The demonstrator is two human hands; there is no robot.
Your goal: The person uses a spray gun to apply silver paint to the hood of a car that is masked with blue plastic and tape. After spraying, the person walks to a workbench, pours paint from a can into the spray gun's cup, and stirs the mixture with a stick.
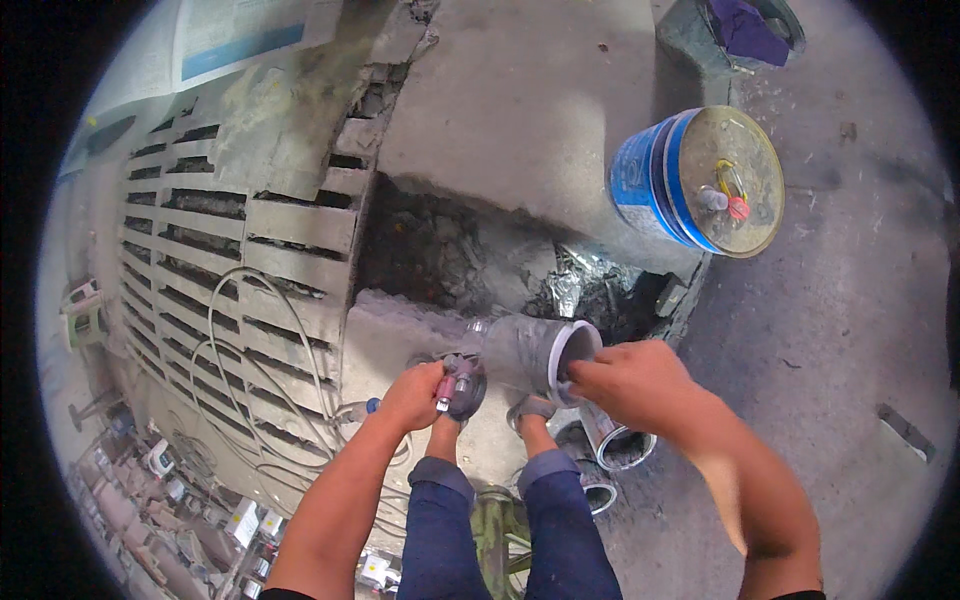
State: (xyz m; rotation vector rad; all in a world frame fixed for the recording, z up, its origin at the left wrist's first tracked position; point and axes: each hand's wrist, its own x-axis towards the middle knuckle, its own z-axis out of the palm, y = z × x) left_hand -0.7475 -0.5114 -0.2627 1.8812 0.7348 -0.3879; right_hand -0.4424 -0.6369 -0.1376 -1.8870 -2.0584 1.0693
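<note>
A small pinkish-red hand-held air tool (458,386) is gripped by my left hand (412,396), the fingers wrapped round its body. Its working end points toward the near end of a dusty grey cylinder (520,350), where haze blurs the contact. That cylinder lies on its side, its open mouth with a pale rim facing right. My right hand (632,380) is closed on the rim at the mouth, fingertips hidden inside. Close by on the floor lie more open-ended cylinders (625,450), just below my right hand.
A pit (440,245) with rubble and foil opens ahead. Slotted floor grating (200,240) and looped hoses (215,300) lie left. A blue-and-white bucket (655,180) with small items on its lid stands right. Behind it is a bin (690,35) with purple cloth. Small machine parts (160,530) fill the lower left.
</note>
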